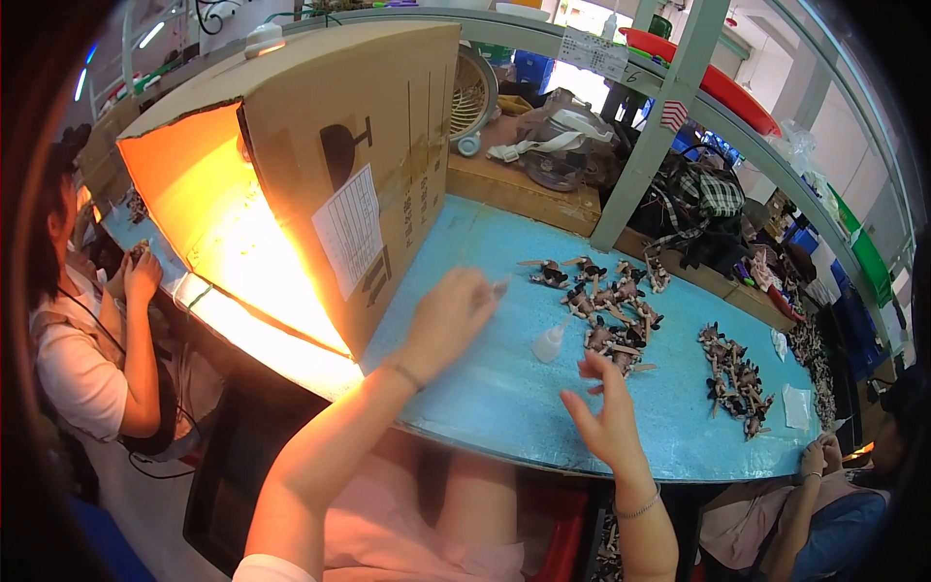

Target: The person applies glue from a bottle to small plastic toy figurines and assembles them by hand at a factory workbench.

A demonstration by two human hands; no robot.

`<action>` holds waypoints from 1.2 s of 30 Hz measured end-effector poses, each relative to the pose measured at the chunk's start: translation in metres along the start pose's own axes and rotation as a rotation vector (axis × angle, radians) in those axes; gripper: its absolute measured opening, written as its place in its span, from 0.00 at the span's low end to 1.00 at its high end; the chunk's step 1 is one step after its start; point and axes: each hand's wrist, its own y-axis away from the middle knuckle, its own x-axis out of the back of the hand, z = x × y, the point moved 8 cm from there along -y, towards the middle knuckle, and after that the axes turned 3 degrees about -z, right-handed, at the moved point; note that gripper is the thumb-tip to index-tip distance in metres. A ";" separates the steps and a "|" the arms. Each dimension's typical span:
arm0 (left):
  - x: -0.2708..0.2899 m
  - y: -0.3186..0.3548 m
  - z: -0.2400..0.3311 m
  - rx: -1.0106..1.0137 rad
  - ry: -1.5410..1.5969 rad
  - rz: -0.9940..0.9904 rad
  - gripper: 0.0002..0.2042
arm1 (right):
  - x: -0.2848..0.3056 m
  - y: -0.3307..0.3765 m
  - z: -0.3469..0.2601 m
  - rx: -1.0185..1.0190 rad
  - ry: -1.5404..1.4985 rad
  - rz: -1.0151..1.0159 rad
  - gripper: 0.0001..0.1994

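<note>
Both forearms come up from the lower edge over a pink lap. Right hand [606,412] hovers above the near edge of the blue bench [504,398], grip apart, fingers spread, holding nothing, wrist chain visible. Left hand [451,315] sits further in, fingers pinched together on a small pale piece [500,286]; too small to tell what it is. Small clear squeeze bottle [550,342] lies on the bench between the two hands, untouched. Just beyond it, a loose pile of small dark figures [611,310] with tan stick parts. Second pile of the same figures [734,378] well to the right, with a small clear bag [797,405] beside it. Left of the hands, an open cardboard box [349,126] on its side, lit bright orange inside, white paper sheet [349,228] stuck on its wall. One co-worker [87,330] at far left, hands raised; another co-worker's hand [817,456] at the bench's lower right corner.
</note>
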 end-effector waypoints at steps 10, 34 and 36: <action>-0.005 0.060 0.038 -0.214 -0.177 -0.215 0.17 | -0.039 -0.048 0.045 -0.200 -0.058 -0.086 0.20; -0.011 0.105 0.011 0.306 0.894 -0.091 0.17 | -0.050 -0.005 -0.020 -0.237 -0.998 0.071 0.13; 0.017 0.104 0.026 0.172 0.597 -0.038 0.18 | -0.036 0.009 0.004 -0.237 -0.948 0.179 0.14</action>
